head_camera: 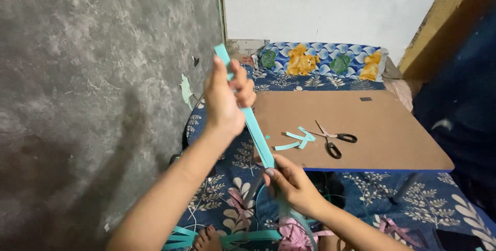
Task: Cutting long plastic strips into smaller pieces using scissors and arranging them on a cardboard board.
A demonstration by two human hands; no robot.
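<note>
Two hands hold up a long blue paper strip point(253, 122). The left hand point(225, 98) pinches it near the top, and the right hand point(292, 184) pinches it lower down — so the strip slants between them. Behind it is a small brown table point(392, 147). On the table lie scissors point(331, 140) with black handles, and just beside them a few small blue paper bits point(297, 140). A flowery blue sheet point(429, 199) lies under the table — and a picture pillow point(323, 59) sits by the wall.

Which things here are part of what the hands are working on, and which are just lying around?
In use: long teal paper strip, pinched between left hand and right hand.

Lying about: scissors, teal paper scraps, brown board table, patterned pillow, floral sheet.
</note>
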